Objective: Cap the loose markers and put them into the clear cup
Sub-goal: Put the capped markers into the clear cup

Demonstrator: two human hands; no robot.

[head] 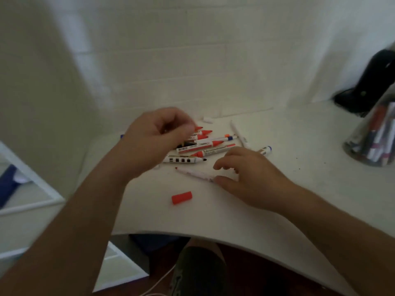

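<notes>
Table edge: the white table (213, 218) curves near the body; bare surface around 1 loose red cap (182, 197).
Markers: pile (205, 146) mid-table, near the back wall.
Clear cup (372, 142): far right, markers inside.
Left hand (158, 135): raised over the pile, fingers curled; blurred, cannot tell what it holds.
Right hand (245, 176): half open, thumb and fingertips touching a thin white marker (192, 174).
</notes>
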